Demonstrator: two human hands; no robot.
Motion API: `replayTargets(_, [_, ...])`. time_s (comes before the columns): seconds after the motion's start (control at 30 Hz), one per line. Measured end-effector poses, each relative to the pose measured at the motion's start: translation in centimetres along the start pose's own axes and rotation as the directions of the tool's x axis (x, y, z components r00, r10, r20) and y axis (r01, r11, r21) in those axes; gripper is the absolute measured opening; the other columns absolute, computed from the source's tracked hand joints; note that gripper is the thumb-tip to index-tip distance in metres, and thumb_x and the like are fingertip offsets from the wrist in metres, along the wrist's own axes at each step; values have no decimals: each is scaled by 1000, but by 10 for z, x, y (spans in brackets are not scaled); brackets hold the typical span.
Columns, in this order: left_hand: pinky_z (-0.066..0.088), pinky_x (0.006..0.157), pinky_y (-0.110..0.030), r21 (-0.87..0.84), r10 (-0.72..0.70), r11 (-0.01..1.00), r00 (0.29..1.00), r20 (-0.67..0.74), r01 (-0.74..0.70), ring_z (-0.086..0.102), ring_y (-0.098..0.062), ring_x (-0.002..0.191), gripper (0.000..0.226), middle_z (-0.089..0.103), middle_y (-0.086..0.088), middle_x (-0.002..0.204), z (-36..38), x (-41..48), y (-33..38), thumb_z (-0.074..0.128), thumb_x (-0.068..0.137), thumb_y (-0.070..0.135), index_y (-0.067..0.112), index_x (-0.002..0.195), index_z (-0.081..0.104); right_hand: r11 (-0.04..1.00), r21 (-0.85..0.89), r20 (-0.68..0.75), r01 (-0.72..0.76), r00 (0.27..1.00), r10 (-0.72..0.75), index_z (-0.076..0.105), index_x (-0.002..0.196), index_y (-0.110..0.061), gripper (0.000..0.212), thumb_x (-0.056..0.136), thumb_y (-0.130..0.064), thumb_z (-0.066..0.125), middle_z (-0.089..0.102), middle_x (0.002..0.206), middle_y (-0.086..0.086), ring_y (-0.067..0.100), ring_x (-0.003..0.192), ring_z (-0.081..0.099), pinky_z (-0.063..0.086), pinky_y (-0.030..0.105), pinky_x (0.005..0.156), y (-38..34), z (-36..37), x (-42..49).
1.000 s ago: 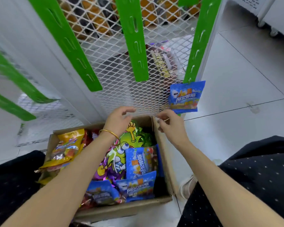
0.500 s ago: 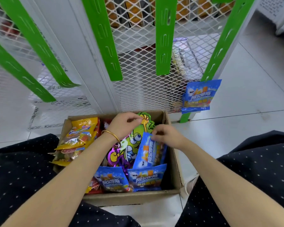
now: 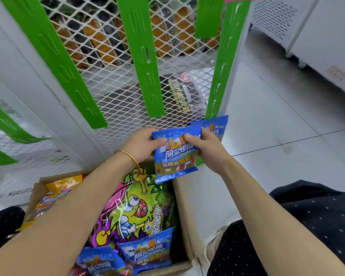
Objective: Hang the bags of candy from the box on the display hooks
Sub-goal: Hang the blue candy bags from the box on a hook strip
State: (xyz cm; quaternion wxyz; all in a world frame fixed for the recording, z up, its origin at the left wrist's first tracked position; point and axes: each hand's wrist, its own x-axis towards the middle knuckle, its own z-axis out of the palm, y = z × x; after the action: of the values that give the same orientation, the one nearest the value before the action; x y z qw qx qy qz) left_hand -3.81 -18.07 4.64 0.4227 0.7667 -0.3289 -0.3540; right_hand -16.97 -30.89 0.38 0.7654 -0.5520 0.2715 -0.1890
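Up out of the box [image 3: 184, 206] since the last look, your left hand [image 3: 141, 144] and right hand [image 3: 205, 148] pinch the blue candy bag [image 3: 175, 156] by its top edge, hung bag [image 3: 219, 124] just behind your right fingers; hook hidden, so you risk missing it or knocking that bag off.

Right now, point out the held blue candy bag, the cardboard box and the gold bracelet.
blue candy bag [image 3: 175, 156], head view, printed front
cardboard box [image 3: 181, 206], head view, right wall
gold bracelet [image 3: 130, 155], head view, its band
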Motion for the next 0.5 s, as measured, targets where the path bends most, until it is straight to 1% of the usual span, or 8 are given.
replayTargets(0.07, [50,72,-39,45,68,997,998,14,-69,55,-25,75,4,59,-13,79,16,19,19,57,88,3,6,89,59,999,18,-89,28,996,-27,62,89,-12,7,84,-7,63,71,75,-1,14,67,67,54,32,66,-14,-19,5])
replayTargets(0.1, [50,76,-40,101,118,988,993,2,-118,56,-26,79,6,59,-13,82,26,29,28,59,87,5,5,93,60,998,33,-127,45,991,-40,61,89,-12,8,85,-5,62,71,71,-2,13,63,67,53,29,62,-20,-30,7])
replayTargets(0.13, [48,82,-38,146,164,976,986,-19,-160,58,-26,88,16,61,-15,92,35,39,38,60,87,7,3,102,61,996,47,-151,70,987,-62,61,90,-11,8,85,-4,61,71,69,-3,12,61,67,53,26,58,-27,-40,9])
replayTargets(0.2, [40,93,-26,194,250,953,966,-71,-232,55,-24,111,35,58,-14,119,55,55,59,60,88,9,2,122,53,992,33,-173,123,978,-116,60,90,-10,10,86,-1,59,71,67,-4,10,60,67,53,23,55,-39,-56,13])
replayTargets(0.27, [38,100,-26,197,317,936,941,-117,-291,51,-21,119,42,53,-11,128,73,65,75,58,89,11,2,128,47,988,-9,-203,157,967,-156,59,89,-10,11,86,0,59,71,67,-5,10,60,66,54,23,56,-46,-66,19])
replayTargets(0.37, [41,92,-21,146,327,943,917,-229,-299,53,-10,106,32,57,-2,116,90,76,86,55,90,11,4,121,53,977,-68,-265,201,941,-212,60,84,-14,10,85,-4,63,70,68,-5,11,62,66,55,27,62,-52,-75,29])
replayTargets(0.43, [45,87,-25,126,313,949,906,-286,-288,57,-14,100,25,61,-6,110,94,83,88,55,91,13,5,114,57,966,-110,-297,233,920,-255,60,82,-16,10,84,-7,65,68,71,-3,13,65,65,56,30,66,-53,-77,34])
replayTargets(0.5, [44,76,-26,153,299,952,913,-277,-265,57,-17,86,19,62,-8,95,95,88,89,53,92,19,5,103,60,957,-140,-318,252,904,-285,60,82,-17,10,84,-10,66,66,73,0,15,67,64,55,31,66,-51,-78,38])
